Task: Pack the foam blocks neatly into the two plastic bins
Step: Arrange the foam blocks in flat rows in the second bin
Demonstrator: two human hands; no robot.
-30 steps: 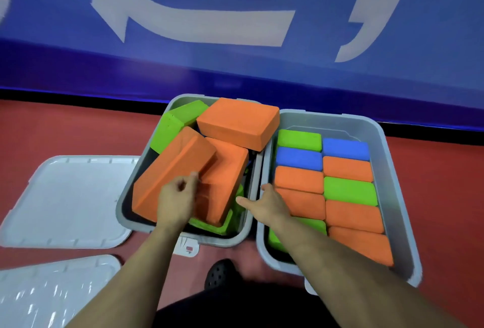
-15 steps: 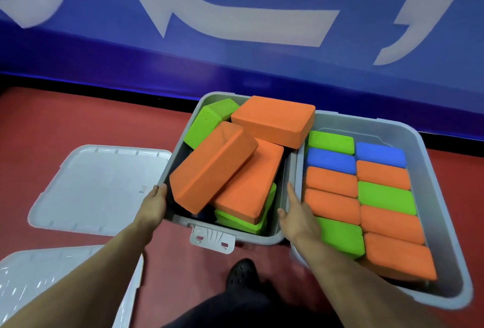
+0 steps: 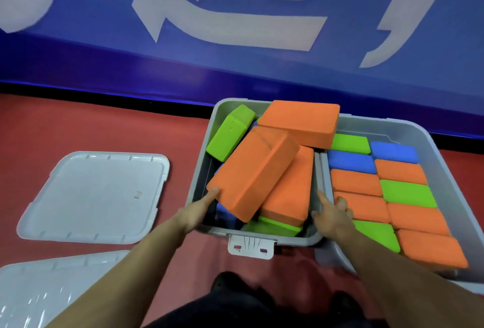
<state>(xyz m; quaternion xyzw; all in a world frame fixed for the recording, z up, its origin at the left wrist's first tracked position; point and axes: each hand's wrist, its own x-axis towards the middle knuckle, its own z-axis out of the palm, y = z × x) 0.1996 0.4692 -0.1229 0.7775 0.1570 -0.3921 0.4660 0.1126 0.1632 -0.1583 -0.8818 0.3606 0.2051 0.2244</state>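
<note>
Two bins [image 3: 322, 238], two lids [image 3: 94, 196], two hands [image 3: 330, 213].

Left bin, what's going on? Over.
Left grip touching tilted orange block. Right grip on left bin wall. Blocks piled crooked. Right bin neat.

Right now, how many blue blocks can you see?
4: two in the right bin, blue block and blue block; two slivers in the left bin and. More may be buried.
</note>
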